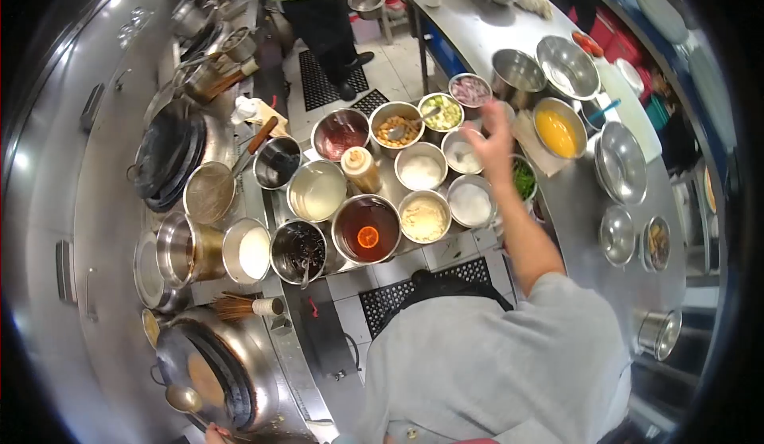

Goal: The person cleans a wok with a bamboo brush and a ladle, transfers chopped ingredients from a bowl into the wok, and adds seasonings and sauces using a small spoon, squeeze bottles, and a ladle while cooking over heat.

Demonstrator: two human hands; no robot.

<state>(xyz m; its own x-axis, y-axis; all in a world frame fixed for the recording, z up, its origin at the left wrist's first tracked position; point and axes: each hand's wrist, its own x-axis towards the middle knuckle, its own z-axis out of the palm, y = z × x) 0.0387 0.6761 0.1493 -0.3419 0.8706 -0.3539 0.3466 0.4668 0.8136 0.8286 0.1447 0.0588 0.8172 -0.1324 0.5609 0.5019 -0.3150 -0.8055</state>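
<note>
My left hand shows only in part at the bottom left edge, closed around the handle of a ladle. The ladle's bowl is over the wok, which has something pale brown in it. My right hand reaches over the far right of the seasoning bowls, slightly blurred. Its thumb stands apart from the fingers, and I see nothing in it. Beside and beneath it are a bowl of white powder with a spoon, a bowl of chopped greens and a bowl of chopped onion.
Several more metal bowls stand close together, including dark red liquid with an orange slice and a dark sauce. A squeeze bottle rises among them. A strainer lies left. Yellow liquid fills a bowl right. Another person holds a bowl.
</note>
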